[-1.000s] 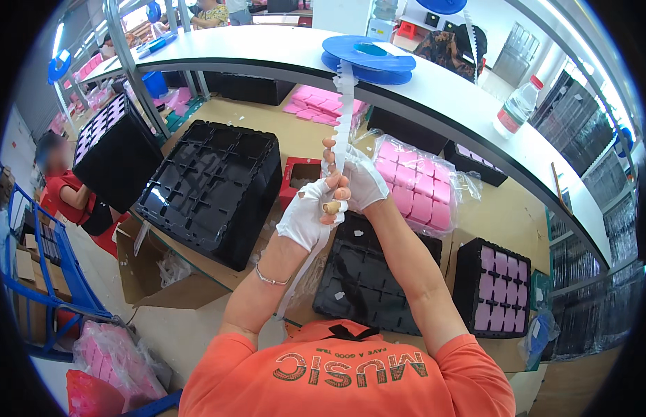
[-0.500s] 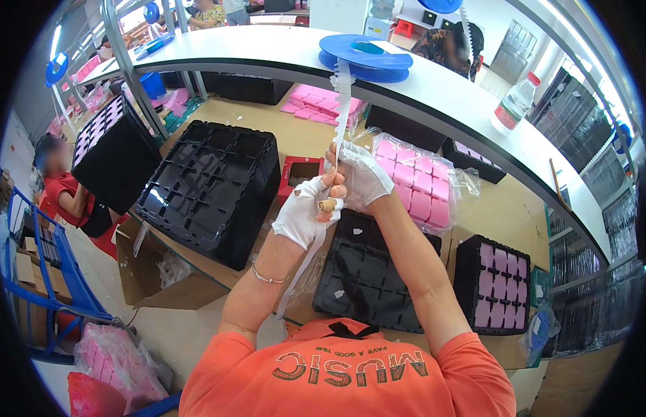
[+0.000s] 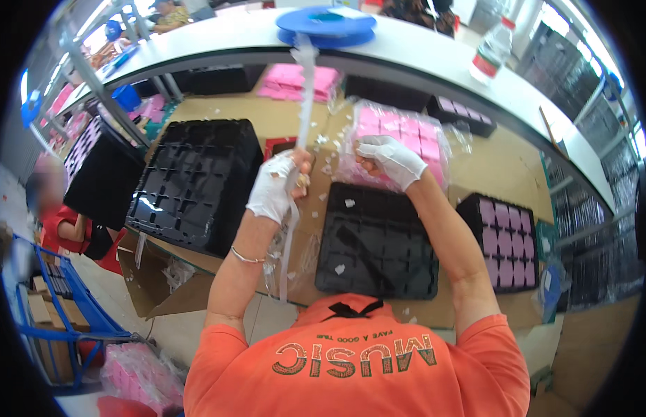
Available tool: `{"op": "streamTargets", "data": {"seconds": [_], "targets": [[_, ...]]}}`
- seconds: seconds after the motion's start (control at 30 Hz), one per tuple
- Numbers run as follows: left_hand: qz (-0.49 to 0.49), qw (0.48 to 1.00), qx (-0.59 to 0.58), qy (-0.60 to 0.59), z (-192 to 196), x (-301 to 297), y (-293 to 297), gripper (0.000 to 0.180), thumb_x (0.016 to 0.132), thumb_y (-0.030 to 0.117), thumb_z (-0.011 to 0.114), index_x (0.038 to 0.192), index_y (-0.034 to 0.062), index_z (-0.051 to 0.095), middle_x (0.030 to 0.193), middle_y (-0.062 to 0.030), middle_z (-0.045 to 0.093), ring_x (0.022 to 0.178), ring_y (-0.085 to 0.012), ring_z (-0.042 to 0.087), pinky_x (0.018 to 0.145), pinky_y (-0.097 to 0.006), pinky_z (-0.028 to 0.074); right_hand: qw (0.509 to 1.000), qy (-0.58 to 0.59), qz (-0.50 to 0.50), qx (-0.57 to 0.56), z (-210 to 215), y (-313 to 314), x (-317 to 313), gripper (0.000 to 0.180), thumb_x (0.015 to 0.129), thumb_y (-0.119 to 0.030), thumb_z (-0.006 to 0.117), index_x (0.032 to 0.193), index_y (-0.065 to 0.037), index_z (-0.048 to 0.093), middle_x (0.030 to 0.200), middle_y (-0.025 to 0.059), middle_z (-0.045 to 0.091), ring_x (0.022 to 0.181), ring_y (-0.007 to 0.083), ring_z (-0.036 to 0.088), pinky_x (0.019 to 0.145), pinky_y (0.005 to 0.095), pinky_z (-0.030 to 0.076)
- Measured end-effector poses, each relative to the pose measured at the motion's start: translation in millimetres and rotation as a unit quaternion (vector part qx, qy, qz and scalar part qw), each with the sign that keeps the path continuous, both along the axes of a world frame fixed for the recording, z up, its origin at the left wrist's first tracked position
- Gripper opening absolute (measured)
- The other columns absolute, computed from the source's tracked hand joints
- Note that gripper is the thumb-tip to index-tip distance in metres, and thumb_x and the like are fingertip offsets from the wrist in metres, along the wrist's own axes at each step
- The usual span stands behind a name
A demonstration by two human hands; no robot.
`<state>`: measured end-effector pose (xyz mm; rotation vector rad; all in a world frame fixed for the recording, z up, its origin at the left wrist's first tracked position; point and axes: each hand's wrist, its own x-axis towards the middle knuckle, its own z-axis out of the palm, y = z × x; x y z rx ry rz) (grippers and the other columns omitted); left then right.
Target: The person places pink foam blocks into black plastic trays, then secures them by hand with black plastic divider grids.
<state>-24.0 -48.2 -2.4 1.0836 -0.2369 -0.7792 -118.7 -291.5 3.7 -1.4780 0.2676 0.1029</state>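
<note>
My left hand (image 3: 277, 182), in a white glove with bare fingertips, is closed round a long white strip (image 3: 307, 104). That strip runs up to a blue reel (image 3: 325, 28) on the white shelf; its lower end hangs down past my left wrist. My right hand (image 3: 391, 160), gloved the same way, is apart from the strip, over the near side of a plastic-wrapped pack of pink blocks (image 3: 399, 128). Its fingers are curled together, and what they hold, if anything, is hidden. Below lies a black divided tray (image 3: 378, 243) with small white scraps on it.
Black tray stacks (image 3: 191, 184) stand on the left of the brown tabletop (image 3: 205, 105). A black tray of pink pieces (image 3: 507, 243) sits at the right. Pink sheets (image 3: 300, 82) lie behind. The white shelf (image 3: 218, 38) carries a bottle (image 3: 493, 52). A co-worker's arm (image 3: 74, 229) shows at left.
My hands, together on the strip before, have parted: the right has moved right and let go of the strip, the left slightly left and still holding it. White scraps now scatter the table. The view has shifted.
</note>
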Motion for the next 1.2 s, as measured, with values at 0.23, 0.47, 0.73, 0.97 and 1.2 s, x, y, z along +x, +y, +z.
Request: {"op": "streamTargets", "data": {"seconds": [0.23,0.47,0.73,0.97,1.2], "targets": [[0.046,0.998,0.012,-0.032,-5.7,22.4,1.9,0.031,0.088,0.026,0.071,0.107,0.0026,0.063,0.074,0.0003,0.061,0.054,-0.0071,0.053,0.042,-0.020,0.037,0.951,0.161,-0.155,-0.213,-86.5,-25.3,-196.7,0.024,0.087,-0.027,0.061,0.089,-0.003,0.065,0.068,0.0032,0.059,0.060,0.0112,0.053,0.057,0.0279,0.043],[0.007,1.000,-0.018,-0.017,-22.1,29.9,-5.1,0.034,0.091,0.026,0.068,0.111,-0.0013,0.058,0.076,-0.0020,0.059,0.052,-0.0069,0.048,0.041,-0.019,0.033,0.847,0.274,-0.113,-0.441,-162.4,0.5,-269.1,0.028,0.085,-0.029,0.061,0.087,-0.001,0.069,0.086,0.0164,0.069,0.082,0.0319,0.066,0.075,0.0400,0.050],[0.056,0.991,0.056,-0.110,-32.2,14.8,8.5,0.043,0.093,0.021,0.064,0.125,-0.0042,0.053,0.084,-0.0056,0.062,0.058,-0.0089,0.052,0.047,-0.021,0.039,0.742,0.341,-0.096,-0.569,-164.0,32.2,-279.9,0.024,0.088,-0.023,0.059,0.106,-0.008,0.059,0.096,0.0197,0.067,0.090,0.0386,0.066,0.077,0.0486,0.051],[0.292,0.708,0.316,-0.560,-83.6,-31.0,61.3,0.033,0.093,0.015,0.062,0.122,0.0012,0.059,0.108,-0.0120,0.065,0.094,-0.0204,0.063,0.072,-0.029,0.051,0.718,0.235,0.044,-0.654,-175.7,44.9,-313.7,0.052,0.085,-0.009,0.050,0.137,-0.014,0.047,0.089,0.0141,0.064,0.076,0.0331,0.065,0.065,0.0471,0.050],[-0.046,0.622,0.448,-0.641,-174.6,-155.8,67.6,0.014,0.079,0.014,0.065,0.093,0.0107,0.066,0.087,-0.0082,0.061,0.085,-0.0290,0.060,0.074,-0.042,0.050,0.699,0.338,0.070,-0.627,-186.4,44.9,-297.9,0.059,0.085,-0.008,0.048,0.143,-0.008,0.041,0.096,0.0160,0.066,0.081,0.0338,0.067,0.067,0.0456,0.051]]}}
